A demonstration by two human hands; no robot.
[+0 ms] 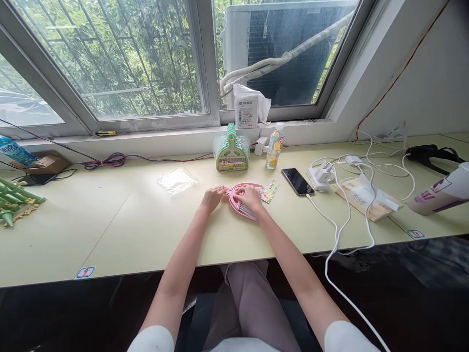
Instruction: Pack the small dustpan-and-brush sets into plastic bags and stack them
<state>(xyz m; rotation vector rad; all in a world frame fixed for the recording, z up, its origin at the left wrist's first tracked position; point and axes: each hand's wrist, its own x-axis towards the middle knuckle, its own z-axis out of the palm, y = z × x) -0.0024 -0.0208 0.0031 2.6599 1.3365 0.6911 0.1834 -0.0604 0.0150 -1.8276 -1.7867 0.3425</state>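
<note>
Pink dustpan-and-brush set [240, 206] flat on the bench [146, 239], about midway between near and far edges, handle end toward the left, white bristles toward the right and near edge. Left hand [213, 198]: fingers closed on the handle end. Right hand [250, 197]: laid over the middle of the set, fingers bent down onto it; whether they grip or only press, cannot tell.

Just right of the set: printed card [270, 191], lying flat. Left of the set, farther toward the far edge: clear plastic bag [178, 181], flat. Beyond the set, near the far edge: stack of green dustpans [232, 152], upright, handles up; bottle [274, 147] upright to its right. Phone [297, 182] right of the card, screen dark, white cable attached. Farther right: plug block [320, 177], tissue pack [368, 198], and tumbler [441, 190] on its side.
</note>
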